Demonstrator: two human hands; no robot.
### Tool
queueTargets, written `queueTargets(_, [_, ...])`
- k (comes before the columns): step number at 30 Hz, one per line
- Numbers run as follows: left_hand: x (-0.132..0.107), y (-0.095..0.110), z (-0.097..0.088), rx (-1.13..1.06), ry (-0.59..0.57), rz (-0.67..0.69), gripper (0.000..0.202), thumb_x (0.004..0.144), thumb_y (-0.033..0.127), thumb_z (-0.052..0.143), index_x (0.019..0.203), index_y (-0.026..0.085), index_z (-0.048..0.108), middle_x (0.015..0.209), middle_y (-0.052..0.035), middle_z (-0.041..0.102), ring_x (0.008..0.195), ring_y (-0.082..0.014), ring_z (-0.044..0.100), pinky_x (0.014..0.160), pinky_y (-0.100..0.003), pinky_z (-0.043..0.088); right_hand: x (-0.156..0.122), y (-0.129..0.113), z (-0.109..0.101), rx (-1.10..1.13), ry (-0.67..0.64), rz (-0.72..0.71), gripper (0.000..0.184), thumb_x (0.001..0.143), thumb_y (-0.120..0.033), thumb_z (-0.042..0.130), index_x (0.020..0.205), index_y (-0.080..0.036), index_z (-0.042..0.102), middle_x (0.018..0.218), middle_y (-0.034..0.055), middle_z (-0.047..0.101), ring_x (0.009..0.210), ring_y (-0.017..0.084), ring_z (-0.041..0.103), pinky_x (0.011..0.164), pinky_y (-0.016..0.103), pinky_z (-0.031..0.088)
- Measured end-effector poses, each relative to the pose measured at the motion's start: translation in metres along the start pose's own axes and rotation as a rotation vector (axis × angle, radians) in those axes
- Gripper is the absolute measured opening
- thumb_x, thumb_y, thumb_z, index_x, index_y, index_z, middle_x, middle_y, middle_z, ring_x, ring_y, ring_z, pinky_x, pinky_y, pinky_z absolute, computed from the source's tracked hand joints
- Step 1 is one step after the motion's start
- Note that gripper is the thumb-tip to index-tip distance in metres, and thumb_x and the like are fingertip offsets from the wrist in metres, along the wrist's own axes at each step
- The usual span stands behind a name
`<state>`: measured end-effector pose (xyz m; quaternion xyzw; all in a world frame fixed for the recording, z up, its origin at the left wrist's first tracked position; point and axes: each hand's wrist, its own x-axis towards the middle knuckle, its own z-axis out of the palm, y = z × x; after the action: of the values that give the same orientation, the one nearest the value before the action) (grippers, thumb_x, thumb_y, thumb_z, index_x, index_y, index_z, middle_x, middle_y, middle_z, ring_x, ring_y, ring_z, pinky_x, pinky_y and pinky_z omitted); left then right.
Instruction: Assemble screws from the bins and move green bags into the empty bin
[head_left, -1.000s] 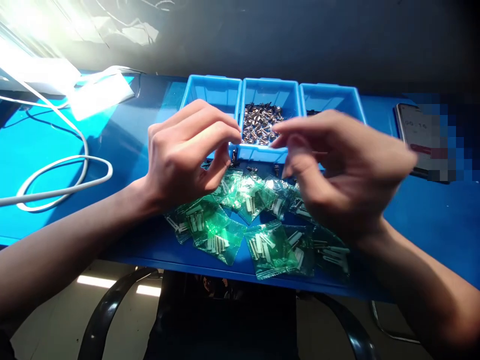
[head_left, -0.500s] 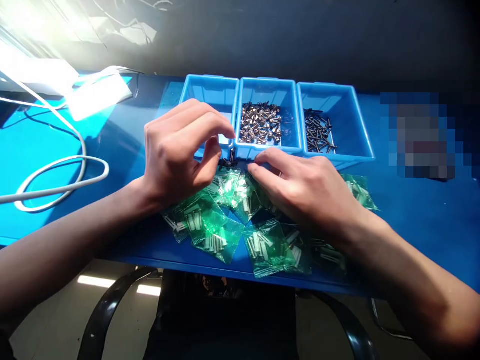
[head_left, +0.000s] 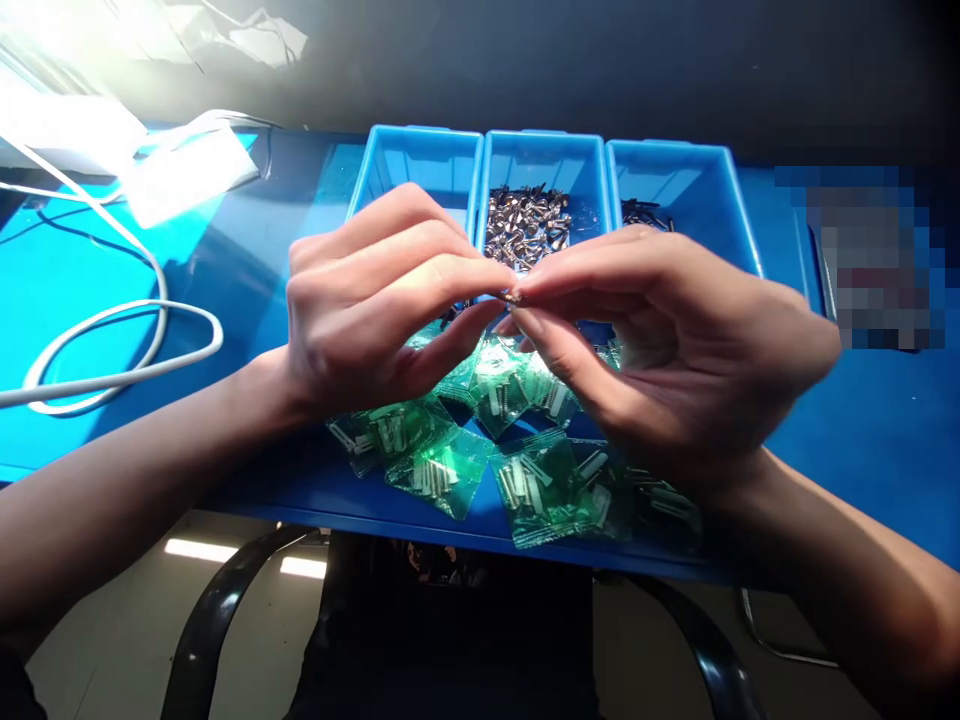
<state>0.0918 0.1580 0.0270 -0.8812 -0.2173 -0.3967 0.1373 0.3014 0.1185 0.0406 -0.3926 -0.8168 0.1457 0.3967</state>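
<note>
My left hand (head_left: 367,300) and my right hand (head_left: 690,350) meet fingertip to fingertip in front of the blue bins. Between their pinched fingers is a small metal screw (head_left: 512,297), mostly covered, so its exact shape is hard to make out. Both hands are closed on it. Below them, several green-tinted clear packets (head_left: 439,475) lie spread along the table, with white plugs and screws inside. A few dark screws (head_left: 448,316) lie on the table, partly behind my left hand.
Three blue bins stand in a row: the left bin (head_left: 424,140), the middle bin (head_left: 544,145) with shiny screws (head_left: 525,225), and the right bin (head_left: 739,220) with dark screws (head_left: 649,213). A white cable (head_left: 161,270) loops at left. A blurred-out object (head_left: 874,260) lies at right.
My right hand has risen from the table in front of the middle bin and turned. My left fingertips have moved right, and both hands now meet at the small screw.
</note>
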Motion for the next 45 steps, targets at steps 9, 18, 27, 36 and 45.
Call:
queueTargets(9, [0.000, 0.000, -0.001, 0.015, 0.022, 0.010, 0.020, 0.080, 0.022, 0.068, 0.100, 0.018, 0.066, 0.087, -0.0037, 0.072, 0.081, -0.0181, 0.066, 0.066, -0.032, 0.057, 0.003, -0.002, 0.000, 0.014, 0.006, 0.057, 0.017, 0.087, -0.017, 0.061, 0.103, -0.021, 0.066, 0.101, 0.0036, 0.071, 0.089, 0.015, 0.068, 0.076, 0.028, 0.062])
queueTargets(18, [0.002, -0.001, -0.001, 0.045, 0.026, 0.003, 0.020, 0.078, 0.019, 0.071, 0.097, 0.022, 0.065, 0.083, -0.0009, 0.072, 0.077, -0.0158, 0.066, 0.064, -0.031, 0.057, 0.006, 0.002, -0.004, 0.048, 0.066, 0.004, 0.022, 0.083, -0.008, 0.062, 0.101, -0.021, 0.065, 0.097, 0.0018, 0.071, 0.084, 0.014, 0.069, 0.074, 0.027, 0.063])
queueTargets(27, [-0.003, -0.009, 0.004, 0.127, -0.188, -0.205, 0.024, 0.083, 0.031, 0.065, 0.106, 0.022, 0.066, 0.113, -0.0063, 0.068, 0.098, -0.0224, 0.065, 0.075, -0.037, 0.057, 0.021, 0.036, -0.020, -0.202, 0.206, 0.057, 0.028, 0.086, -0.010, 0.058, 0.112, -0.016, 0.068, 0.110, 0.0083, 0.069, 0.101, 0.019, 0.066, 0.083, 0.032, 0.059])
queueTargets(36, [-0.010, -0.016, 0.008, 0.064, -0.290, -0.181, 0.030, 0.088, 0.024, 0.061, 0.118, 0.027, 0.062, 0.132, -0.0062, 0.059, 0.105, -0.0181, 0.066, 0.085, -0.033, 0.060, 0.018, 0.070, -0.054, -0.350, -0.195, -0.271, 0.022, 0.087, -0.037, 0.064, 0.102, -0.023, 0.072, 0.105, 0.0074, 0.064, 0.082, 0.014, 0.060, 0.062, 0.030, 0.049])
queueTargets(45, [-0.010, -0.018, 0.005, 0.045, -0.245, -0.104, 0.030, 0.083, 0.020, 0.067, 0.113, 0.025, 0.067, 0.123, -0.0084, 0.065, 0.099, -0.0187, 0.068, 0.077, -0.031, 0.059, 0.010, 0.069, -0.052, -0.414, -0.228, -0.338, 0.017, 0.084, -0.026, 0.069, 0.100, -0.021, 0.071, 0.107, 0.0048, 0.065, 0.082, 0.012, 0.061, 0.064, 0.027, 0.049])
